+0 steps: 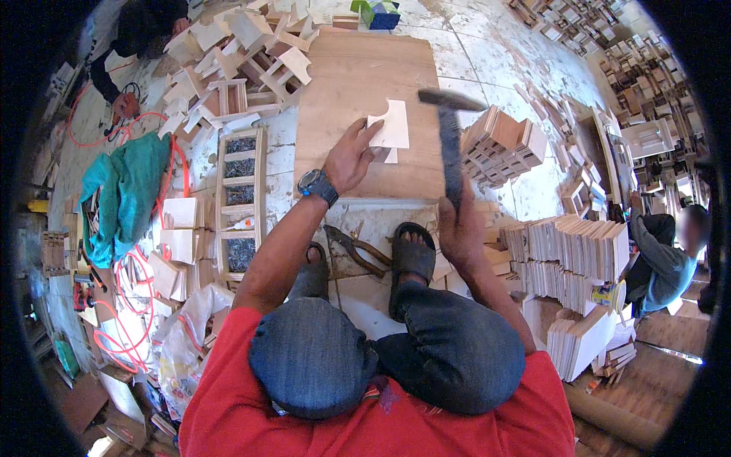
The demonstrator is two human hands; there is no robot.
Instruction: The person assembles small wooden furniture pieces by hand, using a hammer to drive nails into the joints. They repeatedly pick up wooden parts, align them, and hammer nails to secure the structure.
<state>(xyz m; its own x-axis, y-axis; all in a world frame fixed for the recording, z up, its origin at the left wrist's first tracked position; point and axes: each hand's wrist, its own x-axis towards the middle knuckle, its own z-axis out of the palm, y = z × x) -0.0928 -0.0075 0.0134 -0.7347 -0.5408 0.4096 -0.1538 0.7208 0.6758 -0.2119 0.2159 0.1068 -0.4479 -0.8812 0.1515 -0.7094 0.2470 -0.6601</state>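
My left hand (350, 160), with a watch on the wrist, steadies a small pale wooden piece (393, 127) with a curved notch in its upper edge. Another bit of wood shows just below that piece, partly hidden by my fingers. Both rest on a brown plywood board (335, 84) in front of me. In my right hand (461, 232) is a hammer (450, 145), raised to the right of the wooden piece, its head at the far end and its handle slightly blurred. My right fingers are wrapped around the handle's near end.
Assembled wooden pieces (236, 61) are heaped at far left. A wooden tray of nails (241, 206) stands left of the board; pincers (354, 247) lie between my feet. Stacked wooden parts (502, 145) stand right. Two other people (666, 259) are at the sides.
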